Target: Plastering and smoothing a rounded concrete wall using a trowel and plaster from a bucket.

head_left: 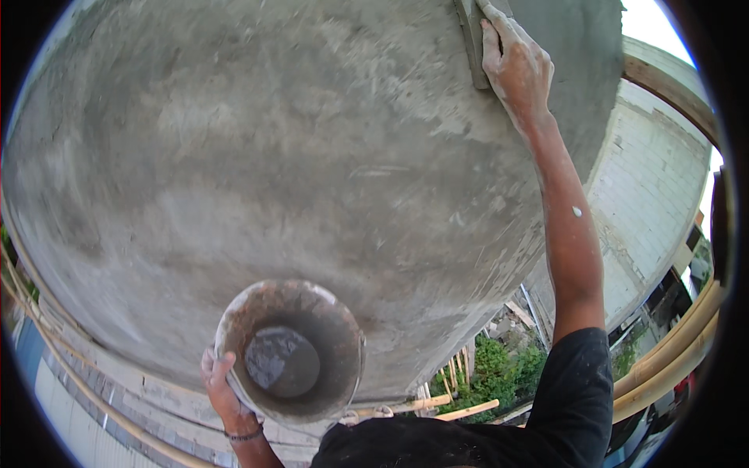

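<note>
My right hand (518,64) is raised high on the wall, closed on a flat plastering float (472,43) that lies against the grey plaster. The float's top end runs out of view. Wet-looking darker plaster covers the wall (312,156) near the right edge. Low on the left, my left hand (222,386) grips the rim of a bucket (339,327), thumb over the edge. Grey, watery slurry (282,363) shows at the bucket's bottom. The bucket is tilted so that its mouth faces me, close to the wall.
Bamboo poles (671,343) curve past at the right, and another bamboo pole (117,421) runs at the lower left. A pale block wall (651,171) stands beyond the plastered edge. Far below are green bushes (499,370) and wooden pieces (468,410).
</note>
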Tool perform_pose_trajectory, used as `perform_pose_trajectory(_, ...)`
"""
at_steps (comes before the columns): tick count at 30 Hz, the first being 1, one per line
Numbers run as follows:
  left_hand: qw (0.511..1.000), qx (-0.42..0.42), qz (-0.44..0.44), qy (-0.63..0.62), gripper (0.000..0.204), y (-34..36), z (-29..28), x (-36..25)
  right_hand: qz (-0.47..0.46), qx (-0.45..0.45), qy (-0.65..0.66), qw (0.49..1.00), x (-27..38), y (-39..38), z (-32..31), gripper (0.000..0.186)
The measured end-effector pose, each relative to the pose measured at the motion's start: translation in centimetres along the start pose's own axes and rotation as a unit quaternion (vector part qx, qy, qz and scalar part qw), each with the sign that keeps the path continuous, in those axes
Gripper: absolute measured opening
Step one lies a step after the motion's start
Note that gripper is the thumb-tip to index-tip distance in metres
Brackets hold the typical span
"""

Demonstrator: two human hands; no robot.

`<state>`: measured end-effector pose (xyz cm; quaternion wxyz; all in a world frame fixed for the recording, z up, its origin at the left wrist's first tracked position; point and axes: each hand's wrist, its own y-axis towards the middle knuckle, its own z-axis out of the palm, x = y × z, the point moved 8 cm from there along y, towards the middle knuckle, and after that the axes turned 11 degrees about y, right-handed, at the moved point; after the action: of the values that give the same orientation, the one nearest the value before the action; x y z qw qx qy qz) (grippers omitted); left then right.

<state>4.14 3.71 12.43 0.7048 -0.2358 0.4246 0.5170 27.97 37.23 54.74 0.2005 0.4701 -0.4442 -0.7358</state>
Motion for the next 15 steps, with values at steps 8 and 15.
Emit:
perform_pose_trajectory(8, 0.996, 0.036, 0.045, 0.061, 0.012, 0.6, -0.4, -0.9, 0.037, 0.378, 0.289, 0.879, 18.9, -15.9, -2.0, 0.038)
perform_pose_trajectory(15, 0.991, 0.094, 0.050, 0.086, 0.018, 0.5, 1.8, -3.0, -0.006, 0.559, 0.538, 0.631, 36.6, -19.2, -2.9, 0.028)
